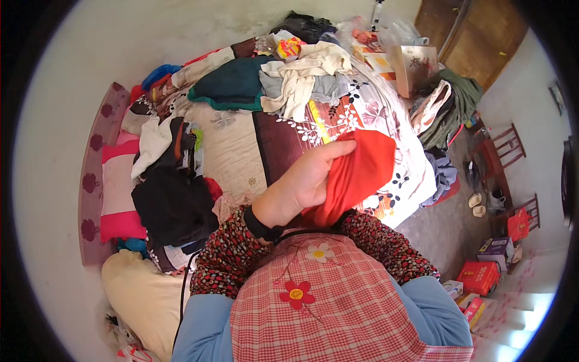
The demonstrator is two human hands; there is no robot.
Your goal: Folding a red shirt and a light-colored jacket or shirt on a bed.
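Observation:
A bright red cloth [369,161] is held up in front of my chest, folded and bunched; which garment it is, I cannot make out. My left hand [301,181] grips it, the thumb lying along its upper left edge and the fingers behind. The right sleeve reaches in toward the cloth's lower end, but the cloth hides my right hand. Beyond the cloth is a bed with a patterned sheet [229,130]. A cream garment [307,69] and a dark green folded garment [226,84] rest on its far part.
Black clothes [175,202] are heaped at the bed's left, beside a pink and white pillow [119,188]. A carton [414,69] and plastic bags stand at the far right corner. Green clothing [455,105] hangs at the right. Slippers [476,205], chairs and red boxes [479,276] are on the right.

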